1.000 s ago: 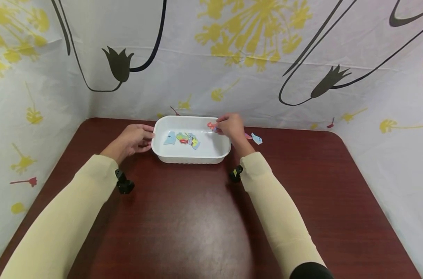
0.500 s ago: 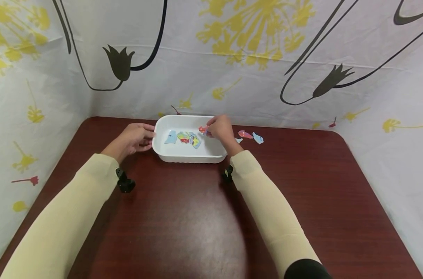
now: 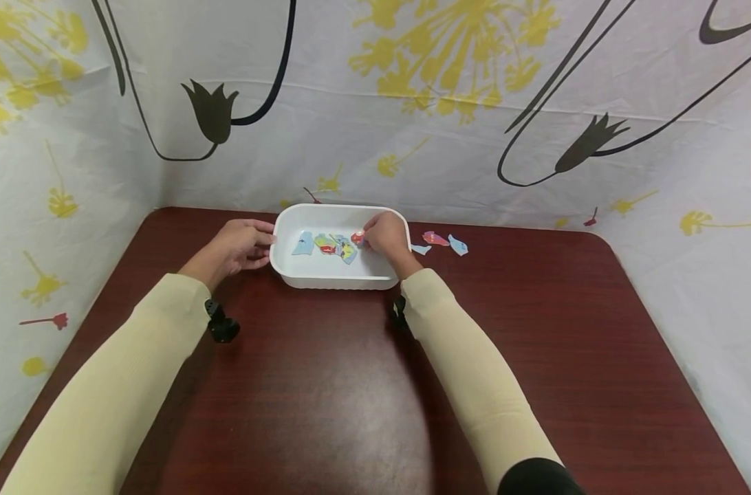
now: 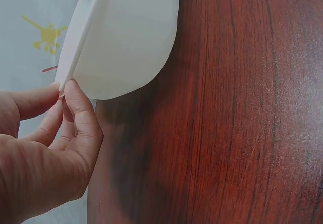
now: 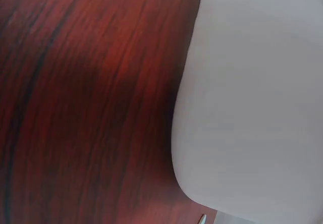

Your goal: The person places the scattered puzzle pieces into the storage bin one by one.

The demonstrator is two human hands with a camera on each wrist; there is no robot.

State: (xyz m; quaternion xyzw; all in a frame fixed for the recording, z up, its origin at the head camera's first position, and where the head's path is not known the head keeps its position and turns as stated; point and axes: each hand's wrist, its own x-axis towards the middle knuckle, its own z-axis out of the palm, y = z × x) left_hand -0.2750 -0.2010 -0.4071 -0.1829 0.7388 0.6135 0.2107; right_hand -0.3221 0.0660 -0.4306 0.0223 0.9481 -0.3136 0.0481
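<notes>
A white oblong plastic tray [image 3: 332,282] stands near the table's far edge. My left hand [image 3: 242,245] grips its left end; the left wrist view shows thumb and fingers [image 4: 83,118] pinching the rim. Reaching inside at the right end, my right hand [image 3: 386,236] pinches a small red printed cut-out piece [image 3: 357,238] low over the tray's floor. Its fingertips are partly hidden. A light blue piece [image 3: 303,243] and several overlapping multicoloured pieces [image 3: 327,245] lie in the tray. The right wrist view shows only the tray's outer wall [image 5: 247,113] and the table, not the hand.
Right of the tray, on the dark red wooden table [image 3: 326,385], lie a pale blue piece [image 3: 421,249], a pinkish-red piece [image 3: 436,238] and another blue piece [image 3: 458,245]. A white patterned cloth [image 3: 351,103] hangs behind the table and along both sides.
My right hand has moved left and down into the tray with the red piece, uncovering the pieces on the table to the right. The left hand keeps its place on the rim.
</notes>
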